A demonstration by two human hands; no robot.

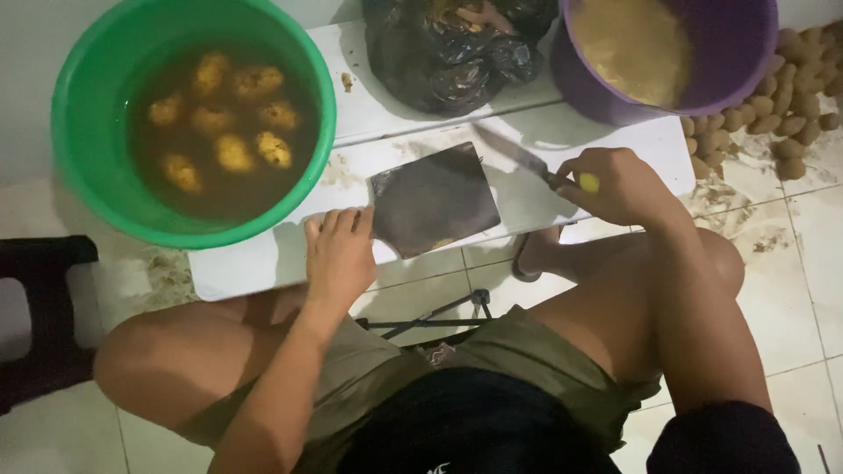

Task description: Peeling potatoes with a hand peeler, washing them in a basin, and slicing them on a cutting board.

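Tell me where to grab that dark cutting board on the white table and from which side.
Grip the dark cutting board at its near-left corner, coming from the person's side. That corner lies beside the left hand and seems to reach the white table edge, while the knife in the right hand lies off its far-right corner.

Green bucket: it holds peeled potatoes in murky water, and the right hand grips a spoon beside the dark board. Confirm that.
Not quite. The head view shows the right hand gripping a knife with a yellow handle, not a spoon. The rest holds: the green bucket holds peeled potatoes in murky water, beside the dark board.
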